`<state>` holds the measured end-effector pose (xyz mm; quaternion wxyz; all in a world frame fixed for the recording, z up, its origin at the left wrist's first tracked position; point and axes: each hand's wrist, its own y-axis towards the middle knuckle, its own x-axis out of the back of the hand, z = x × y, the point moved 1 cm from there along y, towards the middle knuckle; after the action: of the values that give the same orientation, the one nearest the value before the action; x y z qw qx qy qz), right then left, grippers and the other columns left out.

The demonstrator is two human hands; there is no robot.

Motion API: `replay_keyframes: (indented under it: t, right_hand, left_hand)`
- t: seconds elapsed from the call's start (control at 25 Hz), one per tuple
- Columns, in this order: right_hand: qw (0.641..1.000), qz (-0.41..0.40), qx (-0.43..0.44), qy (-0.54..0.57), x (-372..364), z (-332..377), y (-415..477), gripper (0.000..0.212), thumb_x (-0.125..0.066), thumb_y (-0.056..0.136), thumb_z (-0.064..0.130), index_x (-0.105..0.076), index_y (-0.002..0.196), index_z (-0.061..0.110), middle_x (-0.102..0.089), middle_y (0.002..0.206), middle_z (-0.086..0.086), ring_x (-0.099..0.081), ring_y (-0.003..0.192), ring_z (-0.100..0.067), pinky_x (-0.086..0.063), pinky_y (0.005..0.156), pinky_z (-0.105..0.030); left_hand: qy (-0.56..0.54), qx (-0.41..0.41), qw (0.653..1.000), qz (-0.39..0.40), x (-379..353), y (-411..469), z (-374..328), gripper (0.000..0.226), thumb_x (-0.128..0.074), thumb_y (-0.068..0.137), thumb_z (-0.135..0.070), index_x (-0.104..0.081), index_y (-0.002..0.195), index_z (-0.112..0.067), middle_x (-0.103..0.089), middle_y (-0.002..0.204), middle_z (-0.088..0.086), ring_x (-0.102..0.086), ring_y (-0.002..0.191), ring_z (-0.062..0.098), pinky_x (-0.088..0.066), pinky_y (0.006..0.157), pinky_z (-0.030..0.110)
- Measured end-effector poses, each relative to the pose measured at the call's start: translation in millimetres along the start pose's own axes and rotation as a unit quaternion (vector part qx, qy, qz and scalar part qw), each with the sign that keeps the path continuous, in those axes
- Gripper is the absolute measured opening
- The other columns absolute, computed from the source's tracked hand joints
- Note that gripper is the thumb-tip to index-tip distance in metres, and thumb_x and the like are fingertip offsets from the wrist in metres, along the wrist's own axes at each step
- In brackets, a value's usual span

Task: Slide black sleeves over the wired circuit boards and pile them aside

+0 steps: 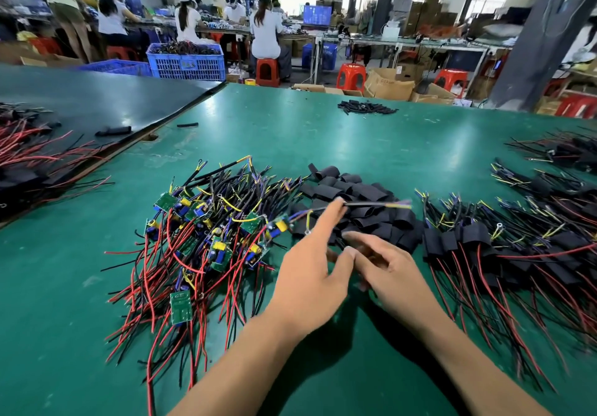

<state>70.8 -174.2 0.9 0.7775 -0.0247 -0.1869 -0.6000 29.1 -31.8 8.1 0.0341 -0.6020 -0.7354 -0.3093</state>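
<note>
A tangle of bare green circuit boards (210, 231) with red, black and yellow wires lies left of centre on the green table (323, 131). To its right sits a heap of loose black sleeves (365, 193). Sleeved boards (478, 241) are piled further right. My left hand (307, 273) reaches forward, its fingertips pinching the thin wire bundle (378, 204) of one board (278, 225) at the pile's right edge; the bundle is lifted over the sleeves. My right hand (391, 267) lies beside the left at the near edge of the sleeve heap, blurred, with nothing visible in its fingers.
More sleeved boards (549, 170) spread along the right edge. A small heap of black tubes (365, 107) lies at the far edge. A dark mat (97, 99) at the left carries red-wired parts (29, 154). People work at benches behind.
</note>
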Motion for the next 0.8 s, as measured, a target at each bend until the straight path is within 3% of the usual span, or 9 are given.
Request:
replay_keyframes:
  t: [0.08,0.16,0.24,0.44,0.52,0.64,0.72,0.8]
  right_hand:
    - [0.996,-0.002,-0.016,0.084,5.0,-1.3,2.3,0.031,-0.069,0.085,0.021,-0.074,0.109,0.04,-0.074,0.108,0.012,-0.068,0.093,-0.003,-0.05,0.079,-0.021]
    - [0.979,0.005,-0.042,0.2,6.9,-2.8,4.9,0.035,-0.063,0.08,0.023,-0.074,0.112,0.034,-0.073,0.116,0.005,-0.068,0.108,-0.015,-0.05,0.083,-0.029]
    - [0.954,0.005,-0.055,0.295,6.7,-2.0,6.1,0.034,-0.065,0.083,0.028,-0.073,0.116,0.027,-0.073,0.118,-0.001,-0.069,0.108,-0.018,-0.052,0.082,-0.028]
    - [0.934,-0.054,-0.079,0.346,6.6,4.0,7.9,0.036,-0.061,0.085,0.034,-0.074,0.108,0.01,-0.074,0.111,-0.015,-0.073,0.1,-0.023,-0.058,0.076,-0.025]
    - [0.92,-0.069,-0.108,0.369,11.1,6.1,9.8,0.04,-0.055,0.085,0.038,-0.07,0.109,0.009,-0.075,0.108,-0.014,-0.075,0.093,-0.018,-0.059,0.07,-0.023]
    - [0.894,-0.068,-0.129,0.425,16.6,8.0,12.9,0.035,-0.046,0.096,0.039,-0.064,0.109,0.012,-0.077,0.105,-0.01,-0.075,0.083,-0.016,-0.06,0.067,-0.024]
    - [0.868,-0.065,-0.144,0.471,19.2,8.4,13.8,0.034,-0.041,0.101,0.04,-0.064,0.108,0.016,-0.078,0.1,-0.005,-0.075,0.078,-0.013,-0.06,0.064,-0.024]
    - [0.841,-0.07,-0.162,0.511,22.6,9.5,14.9,0.033,-0.048,0.094,0.043,-0.066,0.103,0.017,-0.078,0.087,0.0,-0.074,0.07,-0.009,-0.059,0.061,-0.023]
  left_hand:
    - [0.012,-0.014,1.0,0.015,-6.5,-2.5,0.7,0.057,-0.053,0.095,-0.035,-0.032,0.148,-0.043,-0.053,0.139,-0.029,-0.059,0.104,0.01,-0.05,0.092,0.029]
    - [0.024,-0.016,0.999,0.03,-9.9,-4.5,3.6,0.054,-0.049,0.097,-0.04,-0.032,0.149,-0.041,-0.056,0.14,-0.019,-0.056,0.116,0.004,-0.045,0.102,0.028]
    - [0.075,-0.03,0.995,0.055,-11.9,-6.9,4.3,0.056,-0.046,0.097,-0.043,-0.027,0.15,-0.041,-0.054,0.142,-0.014,-0.049,0.128,0.007,-0.04,0.107,0.03]
    - [0.098,-0.074,0.985,0.124,-15.1,-10.8,6.0,0.069,-0.052,0.094,-0.029,-0.02,0.151,-0.048,-0.024,0.159,-0.027,-0.038,0.139,0.004,-0.039,0.11,0.027]
    - [0.088,-0.093,0.984,0.121,-16.1,-11.5,5.1,0.065,-0.055,0.093,-0.022,-0.033,0.147,-0.049,-0.023,0.158,-0.03,-0.054,0.125,0.003,-0.048,0.099,0.029]
    - [0.061,-0.102,0.992,0.048,-15.6,-10.5,3.6,0.039,-0.056,0.092,-0.016,-0.063,0.125,-0.034,-0.041,0.149,-0.026,-0.062,0.073,0.003,-0.053,0.074,0.028]
    - [0.051,-0.099,0.994,-0.011,-14.9,-8.5,4.8,0.026,-0.059,0.09,-0.012,-0.071,0.108,-0.026,-0.056,0.13,-0.019,-0.061,0.065,0.012,-0.052,0.067,0.027]
    - [0.028,-0.051,0.996,-0.066,-13.9,-7.0,6.0,0.019,-0.062,0.09,-0.007,-0.073,0.098,-0.021,-0.065,0.098,-0.011,-0.059,0.058,0.009,-0.049,0.061,0.021]
